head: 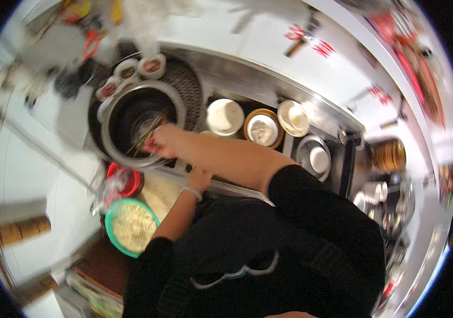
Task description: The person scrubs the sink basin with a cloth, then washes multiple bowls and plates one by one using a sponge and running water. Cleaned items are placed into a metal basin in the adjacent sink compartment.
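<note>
A large round metal pot [142,126] with a dark inside stands at the upper left, a little cloudy liquid or steam showing in it. Over its right rim reaches my right hand [162,141], its fingers blurred around a pair of long wooden chopsticks [145,135] that slant into the pot. My left hand [200,177] lies just below the right forearm, by the counter's front edge; its fingers are mostly hidden behind that forearm, so what they do cannot be told.
White bowls of seasonings [151,66] edge the pot. To its right stand a white bowl [224,117], a bowl of pale powder [262,130] and a metal basin [313,158]. A red container [124,181] and a green basin of pale crumbly food [132,226] stand nearer. Steam rises behind the pot.
</note>
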Demonstrator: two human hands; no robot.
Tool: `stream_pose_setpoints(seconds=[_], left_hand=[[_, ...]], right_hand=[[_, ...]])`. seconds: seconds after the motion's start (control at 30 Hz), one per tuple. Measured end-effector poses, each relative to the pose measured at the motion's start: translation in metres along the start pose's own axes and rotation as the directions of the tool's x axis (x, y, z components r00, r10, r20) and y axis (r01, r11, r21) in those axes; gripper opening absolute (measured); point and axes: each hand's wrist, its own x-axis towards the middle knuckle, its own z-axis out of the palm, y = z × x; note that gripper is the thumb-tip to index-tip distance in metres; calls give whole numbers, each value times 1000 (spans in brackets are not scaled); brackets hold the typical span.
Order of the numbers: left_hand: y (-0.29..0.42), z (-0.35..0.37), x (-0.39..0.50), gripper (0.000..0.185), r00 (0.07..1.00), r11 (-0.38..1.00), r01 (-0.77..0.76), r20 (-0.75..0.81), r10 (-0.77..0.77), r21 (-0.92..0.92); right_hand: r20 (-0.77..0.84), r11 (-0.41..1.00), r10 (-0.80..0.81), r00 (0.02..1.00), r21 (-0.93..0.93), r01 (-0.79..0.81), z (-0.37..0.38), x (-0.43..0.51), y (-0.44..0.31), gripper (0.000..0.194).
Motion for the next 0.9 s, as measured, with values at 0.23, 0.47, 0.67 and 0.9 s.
stream_pose_setpoints(seconds=[0.23,0.47,0.67,0.9], left_hand=[[-8,-26,-23,28,990,977,-141,-3,144,160],[0,-32,-15,27,953,912,300,122,-276,-280],[3,-22,11,31,941,941,295,219,-257,-166],[22,-20,-1,34,911,938,337,280,-303,-82]], right_hand=[[-125,991,5,992,-133,-22,24,56,14,14],[288,721,-554,781,-302,623,-108,-51,-48,29],[-588,858,-300,751,178,482,-358,-103,-114,27],[-765,839,-398,506,-81,539,-491,-81,-160,23]])
